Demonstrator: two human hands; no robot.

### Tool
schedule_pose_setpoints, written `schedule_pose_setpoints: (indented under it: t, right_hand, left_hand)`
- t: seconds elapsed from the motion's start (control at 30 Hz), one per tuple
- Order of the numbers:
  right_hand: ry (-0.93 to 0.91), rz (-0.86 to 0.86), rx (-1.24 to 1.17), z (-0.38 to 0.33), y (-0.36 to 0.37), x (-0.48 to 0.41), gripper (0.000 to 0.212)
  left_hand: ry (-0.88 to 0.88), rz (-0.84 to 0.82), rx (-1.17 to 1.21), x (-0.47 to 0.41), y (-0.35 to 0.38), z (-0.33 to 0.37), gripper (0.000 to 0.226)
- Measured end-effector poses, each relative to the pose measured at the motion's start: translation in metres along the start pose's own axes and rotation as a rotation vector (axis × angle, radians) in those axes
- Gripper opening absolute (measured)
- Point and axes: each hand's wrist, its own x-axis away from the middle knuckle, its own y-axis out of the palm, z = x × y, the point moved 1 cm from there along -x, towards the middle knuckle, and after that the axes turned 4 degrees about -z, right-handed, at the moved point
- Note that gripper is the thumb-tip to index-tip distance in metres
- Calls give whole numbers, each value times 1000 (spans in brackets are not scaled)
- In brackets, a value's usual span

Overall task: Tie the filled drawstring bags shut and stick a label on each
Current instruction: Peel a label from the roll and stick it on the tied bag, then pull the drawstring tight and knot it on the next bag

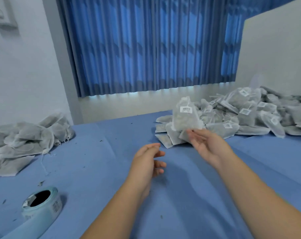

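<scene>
A translucent white mesh drawstring bag [185, 118], lumpy with filling and bearing a small rectangular label, stands upright at the right hand's [208, 147] fingertips, toward the far right corner of the blue cloth surface [94, 152]. Blur hides whether they touch. That grip is spread wide, palm up. The left hand [146, 163] hangs loosely curled, holding nothing. A pale blue label roll [41, 206] sits at the near left corner.
</scene>
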Motion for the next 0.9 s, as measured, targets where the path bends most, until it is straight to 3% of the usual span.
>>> schedule_pose_setpoints:
  t: [0.07,0.17,0.57,0.7,0.9]
  right_hand:
    - [-48,116,-1,-17,-11,-6,19]
    - [14,166,67,-16,-19,-1,6]
    - [290,-100,414,89,64,32,5]
    - [368,-295,454,142,117,47,5]
    - [363,-480,549,216,174,70,6]
  left_hand:
    - [-13,-33,89,0,11,6,10]
    - [-25,-61,152,3,15,12,13]
    - [15,94,108,36,-75,38,14]
    - [52,166,-11,57,-128,61,14]
    - [54,308,-473,89,-213,87,13]
